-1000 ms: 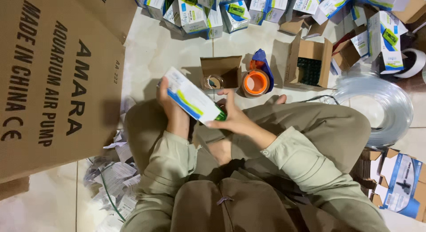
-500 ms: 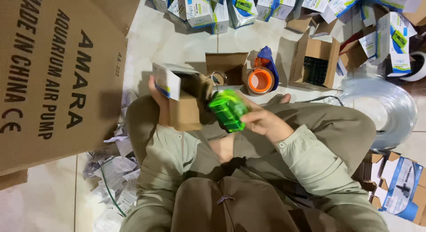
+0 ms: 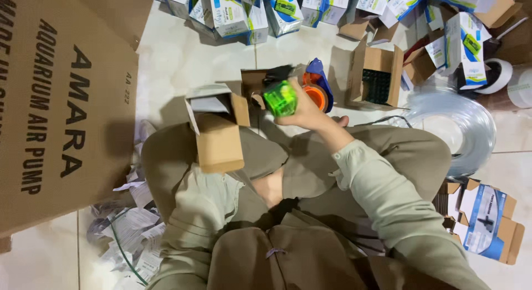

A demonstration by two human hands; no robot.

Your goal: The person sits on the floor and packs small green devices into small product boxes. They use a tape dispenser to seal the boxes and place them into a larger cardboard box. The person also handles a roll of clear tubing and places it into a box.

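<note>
I sit cross-legged on a tiled floor. My right hand [image 3: 303, 109] grips a small translucent green air pump [image 3: 280, 98] and holds it up above my knee, near an orange tape dispenser [image 3: 317, 92]. To the left, a small carton [image 3: 219, 136] with brown inside and open flaps rests over my left thigh. My left hand is hidden behind this carton and appears to hold it; only the left sleeve [image 3: 191, 207] shows. The carton's mouth faces away from me, and what it holds is not visible.
A large brown shipping carton [image 3: 61, 101] fills the left side. Several small printed boxes [image 3: 238, 13] lie along the top. An open brown box with dark contents [image 3: 379, 79], a coil of clear tubing [image 3: 463, 129], crumpled papers [image 3: 133, 234] and a flattened box [image 3: 487, 218] surround me.
The green pump has come out of the small carton. My right hand has carried it up and to the right, while the opened carton has shifted left and lower.
</note>
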